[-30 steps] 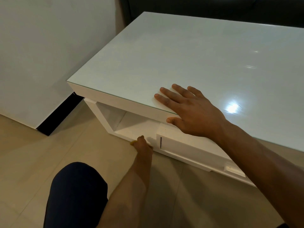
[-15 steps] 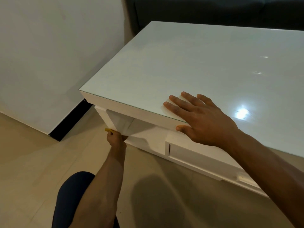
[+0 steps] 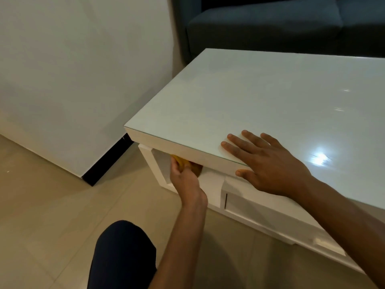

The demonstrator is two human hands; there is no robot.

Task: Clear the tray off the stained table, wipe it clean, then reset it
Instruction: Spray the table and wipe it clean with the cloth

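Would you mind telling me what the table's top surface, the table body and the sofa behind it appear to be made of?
Table top: probably a glass sheet, glossy; it mirrors a ceiling light and shows a thin greenish edge at the front.
Table body: seemingly painted or laminated board, smooth white, with sharp flat panels.
Sofa: looks like woven fabric upholstery, matt dark blue, with soft cushion seams and no shine.

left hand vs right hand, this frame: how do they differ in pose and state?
1. The left hand is low, reaching into the open shelf under the table top; the right hand lies on that top.
2. The left hand grips a yellow cloth; the right hand holds nothing.
3. Left fingers are curled; right fingers are straight and spread.
Both touch the same white table.
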